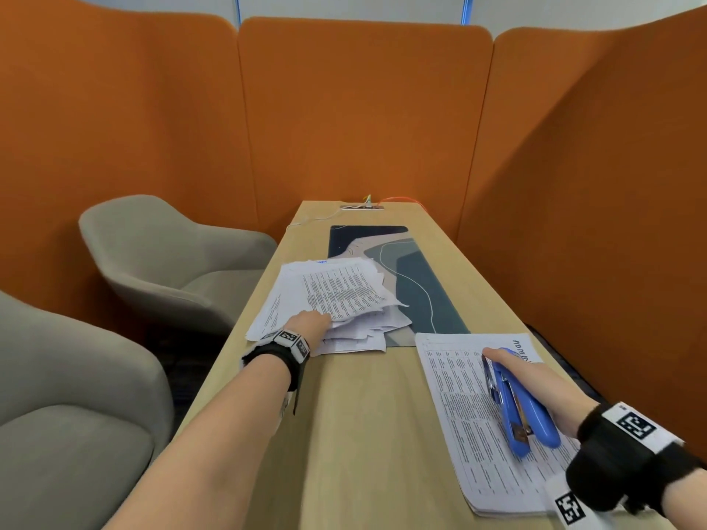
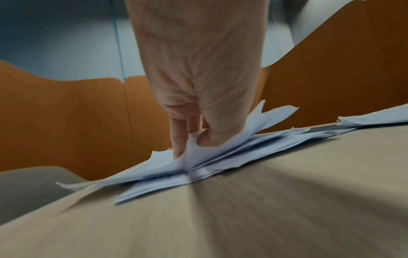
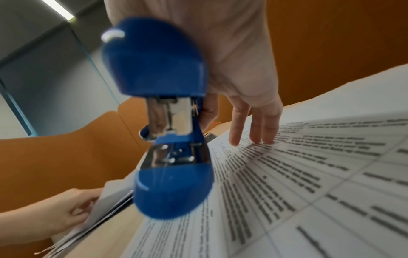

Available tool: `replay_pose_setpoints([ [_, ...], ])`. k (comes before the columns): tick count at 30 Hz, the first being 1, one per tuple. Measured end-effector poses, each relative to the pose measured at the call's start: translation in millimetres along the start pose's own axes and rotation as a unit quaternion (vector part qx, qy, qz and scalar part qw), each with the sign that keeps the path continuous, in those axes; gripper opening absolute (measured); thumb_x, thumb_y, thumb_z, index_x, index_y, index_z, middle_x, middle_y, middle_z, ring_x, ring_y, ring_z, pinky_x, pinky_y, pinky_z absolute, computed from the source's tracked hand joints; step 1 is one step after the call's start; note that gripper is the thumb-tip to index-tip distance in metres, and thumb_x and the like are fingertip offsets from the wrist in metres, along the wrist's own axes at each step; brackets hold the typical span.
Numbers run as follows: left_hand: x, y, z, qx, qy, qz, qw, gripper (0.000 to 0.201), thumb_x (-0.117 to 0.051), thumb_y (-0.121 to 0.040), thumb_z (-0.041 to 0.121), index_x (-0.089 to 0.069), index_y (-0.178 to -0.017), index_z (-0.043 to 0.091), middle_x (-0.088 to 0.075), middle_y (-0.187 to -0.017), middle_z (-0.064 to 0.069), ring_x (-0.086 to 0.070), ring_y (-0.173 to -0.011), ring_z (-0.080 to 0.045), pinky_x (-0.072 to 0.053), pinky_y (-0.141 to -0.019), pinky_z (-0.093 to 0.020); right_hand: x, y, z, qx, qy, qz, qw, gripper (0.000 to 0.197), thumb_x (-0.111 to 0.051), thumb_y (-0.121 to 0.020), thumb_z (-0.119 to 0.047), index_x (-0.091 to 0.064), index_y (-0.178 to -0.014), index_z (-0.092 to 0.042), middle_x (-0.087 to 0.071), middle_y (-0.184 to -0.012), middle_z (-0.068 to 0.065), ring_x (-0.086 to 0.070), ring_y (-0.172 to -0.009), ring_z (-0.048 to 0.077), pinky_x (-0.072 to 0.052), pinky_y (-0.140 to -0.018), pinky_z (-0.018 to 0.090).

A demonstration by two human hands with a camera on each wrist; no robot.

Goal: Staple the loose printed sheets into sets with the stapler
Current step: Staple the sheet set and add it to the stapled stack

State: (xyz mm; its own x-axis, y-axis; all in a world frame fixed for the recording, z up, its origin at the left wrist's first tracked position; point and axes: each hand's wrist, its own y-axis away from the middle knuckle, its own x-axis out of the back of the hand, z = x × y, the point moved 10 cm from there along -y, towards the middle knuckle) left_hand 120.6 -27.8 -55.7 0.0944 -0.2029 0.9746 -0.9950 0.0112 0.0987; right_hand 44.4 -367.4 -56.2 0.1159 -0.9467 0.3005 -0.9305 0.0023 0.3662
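A messy pile of loose printed sheets (image 1: pixel 336 296) lies on the left half of the wooden table (image 1: pixel 363 434). My left hand (image 1: pixel 319 321) reaches into its near edge, and its fingers (image 2: pixel 178 139) and thumb pinch a few lifted sheets (image 2: pixel 220 151). At the right lies a flat set of printed sheets (image 1: pixel 470 434). My right hand (image 1: pixel 535 380) hovers just over it and grips the blue stapler (image 1: pixel 516 407) with its jaw open. In the right wrist view the stapler (image 3: pixel 163 69) fills the middle, and the straight fingertips (image 3: pixel 253 134) touch the printed page (image 3: pixel 309 183).
A dark blue patterned desk mat (image 1: pixel 421 292) runs down the table's middle, partly under the pile. A socket plate with cables (image 1: pixel 361 206) sits at the far end. Two grey armchairs (image 1: pixel 172 262) (image 1: pixel 69 415) stand on the left. Orange partitions (image 1: pixel 363 109) enclose the booth.
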Motion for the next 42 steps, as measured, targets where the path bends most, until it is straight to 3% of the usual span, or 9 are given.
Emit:
replay_pose_setpoints([
  [9,48.5,17.0,-64.0,0.097,0.249,0.195,0.944,0.011,-0.048,-0.088,0.005,-0.054,-0.082,0.011,-0.058,-0.088,-0.011,-0.056,-0.085,-0.032,-0.04,-0.068,-0.032,0.7,-1.0,1.1,-0.008,-0.013,-0.006,1.0,0.053,-0.061,-0.086,-0.046,-0.066,-0.111,0.0,-0.073,-0.095,0.023,-0.067,-0.088,0.04,-0.053,-0.082,0.04],
  [14,93.3,53.0,-53.3,0.017,0.209,0.259,0.943,0.021,-0.058,-0.091,0.024,-0.046,-0.078,0.014,-0.047,-0.085,-0.002,-0.046,-0.074,-0.026,-0.03,-0.062,-0.03,2.4,3.0,-2.0,0.004,-0.047,-0.02,0.999,0.051,-0.057,-0.088,-0.048,-0.067,-0.108,-0.002,-0.072,-0.089,0.023,-0.066,-0.076,0.035,-0.054,-0.072,0.037],
  [19,84.0,104.5,-10.0,-0.133,0.154,0.193,0.96,0.019,-0.047,-0.098,0.027,-0.054,-0.093,0.011,-0.056,-0.116,0.0,-0.058,-0.096,-0.023,-0.048,-0.084,-0.041,16.5,8.2,-23.4,0.036,-0.124,0.002,0.992,0.048,-0.057,-0.086,-0.052,-0.062,-0.097,-0.006,-0.064,-0.08,0.017,-0.059,-0.068,0.029,-0.051,-0.068,0.038],
  [25,47.3,189.4,19.7,-0.174,0.178,0.104,0.963,0.018,-0.049,-0.096,0.03,-0.055,-0.091,0.015,-0.066,-0.096,0.003,-0.06,-0.089,-0.016,-0.047,-0.08,-0.032,9.5,14.0,-47.7,0.042,-0.16,0.0,0.986,0.041,-0.055,-0.087,-0.052,-0.055,-0.093,-0.012,-0.054,-0.08,0.012,-0.051,-0.07,0.023,-0.046,-0.066,0.034],
  [29,21.4,225.3,43.4,-0.234,0.232,0.002,0.944,0.044,-0.047,-0.089,0.058,-0.059,-0.103,0.018,-0.062,-0.108,0.003,-0.054,-0.101,-0.012,-0.042,-0.093,-0.031,-7.2,15.9,-56.4,0.048,-0.169,-0.019,0.984,0.036,-0.054,-0.089,-0.048,-0.055,-0.092,-0.013,-0.053,-0.079,0.011,-0.051,-0.069,0.022,-0.045,-0.062,0.035],
  [32,-11.6,222.5,36.6,-0.167,0.22,-0.109,0.955,0.085,-0.014,-0.082,0.077,-0.037,-0.144,0.023,-0.028,-0.155,-0.006,-0.02,-0.144,-0.023,-0.016,-0.118,-0.04,-21.6,18.3,-60.6,0.045,-0.177,-0.028,0.983,0.045,-0.057,-0.088,-0.048,-0.052,-0.112,-0.009,-0.055,-0.091,0.016,-0.055,-0.074,0.027,-0.052,-0.06,0.035],
  [35,-43.5,220.2,27.5,-0.109,0.191,-0.195,0.956,0.086,-0.013,-0.082,0.081,-0.008,-0.152,0.032,0.001,-0.162,-0.003,0.001,-0.149,-0.027,-0.006,-0.12,-0.049,-43.5,23.0,-59.1,0.011,-0.18,-0.054,0.982,0.051,-0.062,-0.084,-0.05,-0.052,-0.109,-0.007,-0.055,-0.092,0.019,-0.057,-0.073,0.033,-0.057,-0.052,0.039],
  [38,-45.4,231.2,43.5,-0.173,0.122,-0.218,0.953,0.063,-0.024,-0.095,0.063,-0.026,-0.149,0.03,-0.025,-0.156,-0.005,-0.026,-0.141,-0.028,-0.02,-0.116,-0.038,-74.9,30.6,-57.8,-0.012,-0.115,-0.108,0.987,0.044,-0.06,-0.086,-0.049,-0.054,-0.087,-0.005,-0.057,-0.071,0.015,-0.057,-0.059,0.03,-0.056,-0.054,0.035],
  [42,-8.0,212.5,29.1,-0.139,0.213,-0.115,0.96,0.034,-0.048,-0.095,0.041,-0.062,-0.122,0.025,-0.063,-0.122,0.003,-0.057,-0.109,-0.017,-0.044,-0.097,-0.031,-132.5,40.7,-42.7,-0.035,-0.01,-0.212,0.977,0.03,-0.063,-0.088,-0.032,-0.054,-0.078,-0.005,-0.06,-0.059,0.01,-0.058,-0.054,0.025,-0.049,-0.063,0.035],
])
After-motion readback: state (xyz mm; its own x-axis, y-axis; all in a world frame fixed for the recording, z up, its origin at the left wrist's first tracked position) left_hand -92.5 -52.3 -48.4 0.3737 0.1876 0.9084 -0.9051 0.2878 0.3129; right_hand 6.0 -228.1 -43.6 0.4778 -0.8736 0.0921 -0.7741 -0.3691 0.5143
